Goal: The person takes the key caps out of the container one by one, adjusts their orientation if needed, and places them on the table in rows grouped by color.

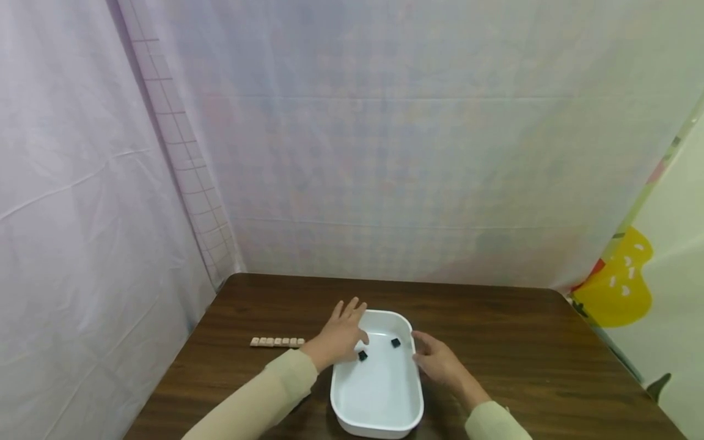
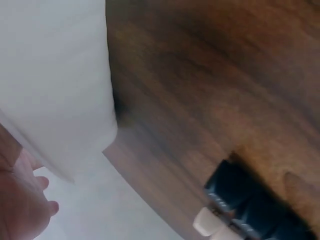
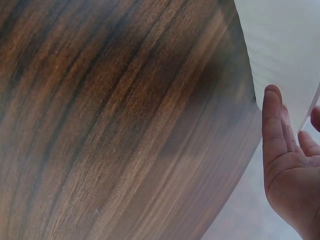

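A white rectangular tub (image 1: 379, 391) with rounded corners stands on the table between both hands. Two small black keycaps (image 1: 395, 343) lie on its floor toward the far end. My left hand (image 1: 340, 335) is over the tub's left rim, fingers spread and the thumb above the inside, close to the nearer black keycap (image 1: 362, 355). Against the tub's right wall, my right hand (image 1: 438, 360) rests with its fingers fairly straight along the outside; the right wrist view shows these fingers (image 3: 273, 120) beside the white wall.
A row of cream keycaps (image 1: 277, 342) lies on the brown wooden table (image 1: 522, 342), left of the tub. Black keycaps (image 2: 255, 200) line up beside cream ones in the left wrist view. Pale curtains (image 1: 385, 153) hang behind the table and along its sides.
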Demonstrator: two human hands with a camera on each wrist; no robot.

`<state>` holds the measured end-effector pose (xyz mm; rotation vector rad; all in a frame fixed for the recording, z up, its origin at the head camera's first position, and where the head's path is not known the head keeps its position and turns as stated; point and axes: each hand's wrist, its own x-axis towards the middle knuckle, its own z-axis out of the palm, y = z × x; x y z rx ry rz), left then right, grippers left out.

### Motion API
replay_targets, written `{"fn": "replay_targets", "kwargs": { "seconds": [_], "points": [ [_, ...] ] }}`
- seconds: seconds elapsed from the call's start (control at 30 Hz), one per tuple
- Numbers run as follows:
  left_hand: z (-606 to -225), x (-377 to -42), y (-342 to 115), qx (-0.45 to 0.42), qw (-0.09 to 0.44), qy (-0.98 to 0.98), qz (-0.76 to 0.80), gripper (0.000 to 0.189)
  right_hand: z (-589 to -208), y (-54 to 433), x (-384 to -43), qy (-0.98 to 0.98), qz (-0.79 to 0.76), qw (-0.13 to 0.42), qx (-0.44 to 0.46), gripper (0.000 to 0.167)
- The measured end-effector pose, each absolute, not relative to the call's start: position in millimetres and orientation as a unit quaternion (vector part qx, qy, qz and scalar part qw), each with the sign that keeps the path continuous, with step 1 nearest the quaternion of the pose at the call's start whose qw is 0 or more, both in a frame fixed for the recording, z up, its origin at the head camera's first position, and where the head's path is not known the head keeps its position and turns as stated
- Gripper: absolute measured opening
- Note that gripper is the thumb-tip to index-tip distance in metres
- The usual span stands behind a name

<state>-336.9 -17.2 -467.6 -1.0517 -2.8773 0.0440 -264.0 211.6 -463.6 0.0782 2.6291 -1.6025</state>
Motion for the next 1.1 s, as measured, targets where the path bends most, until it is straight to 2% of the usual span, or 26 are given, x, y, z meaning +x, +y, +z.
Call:
{"fn": "replay_targets", "kwargs": {
  "seconds": [0.17, 0.47, 0.67, 0.9, 1.1],
  "points": [
    [-465.1, -336.2, -9.6, -0.365, 0.063, -0.924, 0.093, 0.027, -463.0, 211.7, -264.3, 0.857, -0.514, 0.032, 0.029, 0.054],
    [-469.4, -335.0, -0.9, -0.373, 0.061, -0.911, 0.163, 0.031, -463.5, 213.4, -265.6, 0.861, -0.505, 0.042, 0.032, 0.054],
    [-469.5, -329.9, -0.9, -0.41, 0.102, -0.885, 0.194, 0.02, -464.8, 213.1, -266.3, 0.859, -0.51, 0.04, 0.03, 0.054],
    [-468.7, -332.3, -4.2, -0.422, 0.128, -0.887, 0.138, 0.008, -465.4, 212.7, -266.9, 0.861, -0.506, 0.042, 0.03, 0.053],
    [-462.0, -334.8, -6.5, -0.45, 0.164, -0.875, 0.062, 0.009, -465.7, 212.6, -265.3, 0.855, -0.518, 0.035, 0.023, 0.054]
  ]
}}
